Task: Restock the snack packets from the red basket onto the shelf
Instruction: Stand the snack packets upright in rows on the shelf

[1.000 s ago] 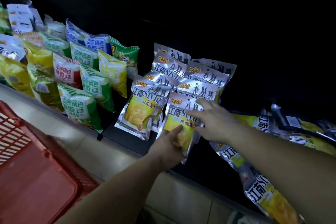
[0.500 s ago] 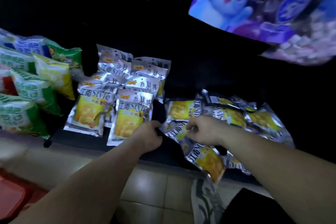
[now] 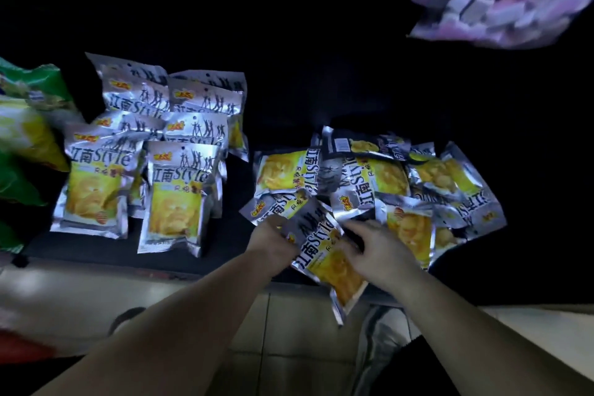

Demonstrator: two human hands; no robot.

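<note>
On the dark shelf (image 3: 225, 254) lie two groups of silver-and-yellow chip packets. The left group (image 3: 173, 151) is stacked in neat overlapping rows. The right group (image 3: 395, 177) is a loose, jumbled pile. At the shelf's front edge, one packet (image 3: 324, 254) lies upside down and hangs over the edge. My left hand (image 3: 273, 244) grips its left side. My right hand (image 3: 376, 251) holds its right side, fingers curled onto it. Only a red sliver of the basket (image 3: 19, 347) shows at the bottom left.
Green and yellow snack bags (image 3: 25, 138) sit at the far left of the shelf. Larger purple and pink bags (image 3: 501, 3) hang above on the upper shelf. Below the shelf edge is tiled floor (image 3: 289, 331), with a shoe (image 3: 382, 328) below the packet.
The view has swung right, away from the basket and the green bags. Both hands left the neat left stack and now hold a packet from the jumbled right pile.
</note>
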